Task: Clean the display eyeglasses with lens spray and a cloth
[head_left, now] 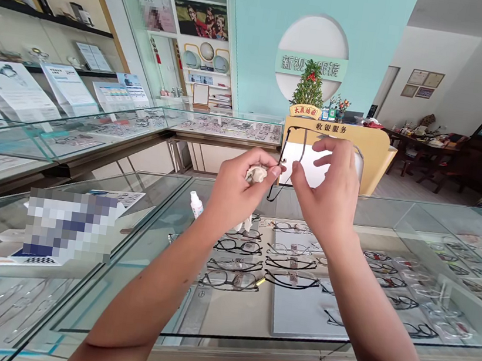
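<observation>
My left hand (pixel 236 187) pinches a pair of thin dark-rimmed eyeglasses (pixel 285 142) near the middle of the frame, between thumb and fingertips. The glasses are turned edge-on above the glass counter, with the temples reaching to the right. A crumpled whitish cloth (pixel 256 174) is tucked in the same hand, and part of it hangs below the palm. My right hand (pixel 332 195) is raised close to the glasses, thumb and fingers curved and apart around the temples. Whether its fingers touch a temple, I cannot tell.
Beneath my hands is a glass display counter (pixel 243 329) with rows of eyeglasses (pixel 239 245) inside. A small white spray bottle (pixel 196 204) stands left of my left forearm. Leaflets (pixel 61 228) lie farther left. A yellow cashier desk (pixel 374 162) with a plant (pixel 309 86) stands ahead.
</observation>
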The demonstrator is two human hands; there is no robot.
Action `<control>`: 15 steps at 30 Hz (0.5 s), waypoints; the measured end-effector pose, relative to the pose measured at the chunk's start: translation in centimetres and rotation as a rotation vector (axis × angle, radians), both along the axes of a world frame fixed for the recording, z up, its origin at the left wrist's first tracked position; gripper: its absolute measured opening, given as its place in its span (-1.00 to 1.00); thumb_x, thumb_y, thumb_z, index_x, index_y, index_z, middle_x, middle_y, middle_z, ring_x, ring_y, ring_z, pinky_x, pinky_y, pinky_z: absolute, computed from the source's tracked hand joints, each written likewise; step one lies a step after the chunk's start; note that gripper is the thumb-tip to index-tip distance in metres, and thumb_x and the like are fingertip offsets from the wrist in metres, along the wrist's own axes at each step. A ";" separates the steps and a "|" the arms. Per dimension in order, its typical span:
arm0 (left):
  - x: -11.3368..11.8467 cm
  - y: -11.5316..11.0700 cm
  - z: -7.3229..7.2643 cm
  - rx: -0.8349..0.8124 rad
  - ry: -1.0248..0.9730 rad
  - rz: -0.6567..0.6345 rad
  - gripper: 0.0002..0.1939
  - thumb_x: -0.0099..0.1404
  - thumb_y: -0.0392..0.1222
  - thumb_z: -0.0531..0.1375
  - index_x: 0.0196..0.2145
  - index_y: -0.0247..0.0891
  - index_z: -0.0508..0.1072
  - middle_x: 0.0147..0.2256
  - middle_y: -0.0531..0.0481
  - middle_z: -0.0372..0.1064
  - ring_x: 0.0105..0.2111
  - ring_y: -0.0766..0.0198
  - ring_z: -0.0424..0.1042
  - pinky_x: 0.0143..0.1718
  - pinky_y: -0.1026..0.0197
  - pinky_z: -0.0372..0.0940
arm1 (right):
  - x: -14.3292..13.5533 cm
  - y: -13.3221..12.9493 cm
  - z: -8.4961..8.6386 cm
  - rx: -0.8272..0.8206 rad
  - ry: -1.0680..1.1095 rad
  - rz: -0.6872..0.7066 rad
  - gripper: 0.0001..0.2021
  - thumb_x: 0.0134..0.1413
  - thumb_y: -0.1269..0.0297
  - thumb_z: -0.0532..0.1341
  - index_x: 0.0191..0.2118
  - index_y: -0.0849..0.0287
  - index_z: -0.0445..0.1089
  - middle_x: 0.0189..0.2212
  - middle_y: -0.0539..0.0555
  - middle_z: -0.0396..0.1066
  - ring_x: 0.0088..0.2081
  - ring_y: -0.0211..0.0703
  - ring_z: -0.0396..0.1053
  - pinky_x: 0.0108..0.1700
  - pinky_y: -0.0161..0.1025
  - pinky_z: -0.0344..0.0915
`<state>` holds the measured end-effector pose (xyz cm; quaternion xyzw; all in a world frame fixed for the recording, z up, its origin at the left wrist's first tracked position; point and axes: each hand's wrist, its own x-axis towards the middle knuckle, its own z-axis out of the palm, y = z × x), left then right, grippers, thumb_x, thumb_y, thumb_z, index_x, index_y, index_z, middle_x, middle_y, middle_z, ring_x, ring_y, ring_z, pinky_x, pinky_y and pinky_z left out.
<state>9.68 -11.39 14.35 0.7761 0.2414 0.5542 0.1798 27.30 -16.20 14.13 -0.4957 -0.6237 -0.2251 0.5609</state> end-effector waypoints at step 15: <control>0.2 1.0 -0.5 0.091 -0.220 0.121 -0.69 0.52 0.14 0.30 -0.23 -0.14 0.50 -0.14 -0.06 0.70 -0.08 0.12 0.65 -0.04 0.08 0.45 | 0.1 -0.5 0.5 -0.208 -0.151 -0.102 -0.81 0.25 0.48 0.16 -0.23 0.05 0.48 -0.26 0.11 0.60 -0.10 0.13 0.42 0.25 0.18 0.18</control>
